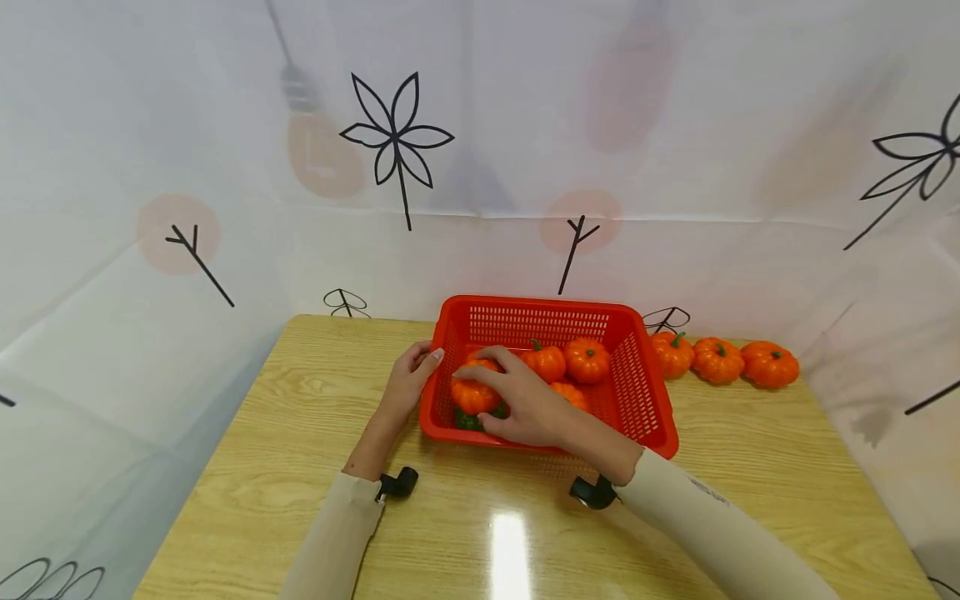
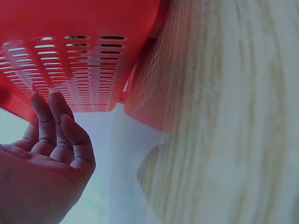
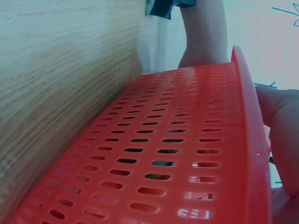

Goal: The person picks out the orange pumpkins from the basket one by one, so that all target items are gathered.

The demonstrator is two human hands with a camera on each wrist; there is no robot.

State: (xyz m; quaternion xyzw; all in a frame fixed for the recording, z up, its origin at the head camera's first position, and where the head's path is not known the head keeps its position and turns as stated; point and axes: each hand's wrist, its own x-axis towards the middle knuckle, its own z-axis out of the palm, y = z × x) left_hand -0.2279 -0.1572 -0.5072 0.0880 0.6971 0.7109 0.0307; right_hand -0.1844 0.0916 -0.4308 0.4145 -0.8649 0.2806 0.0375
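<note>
A red plastic basket (image 1: 442,333) with slotted walls holds several small orange pumpkins. My left hand (image 1: 408,379) holds its left rim, thumb at the top edge; in the left wrist view the fingers (image 2: 58,114) reach up against the outer wall. Inside the basket, at its left end, my right hand (image 1: 528,404) grips an orange pumpkin (image 1: 472,396), fingers over its top and thumb low at its near side. Beneath it a dark green thing (image 1: 467,420) shows in part. In the right wrist view, the basket's wall (image 3: 154,135) hides most of what lies inside.
Other pumpkins, one with a green stem (image 1: 546,362) and one beside it (image 1: 587,360), lie in the basket. Three orange pumpkins (image 1: 717,360) stand in a row on the wooden table (image 1: 345,367), right of the basket. A patterned white cloth (image 1: 480,167) hangs behind.
</note>
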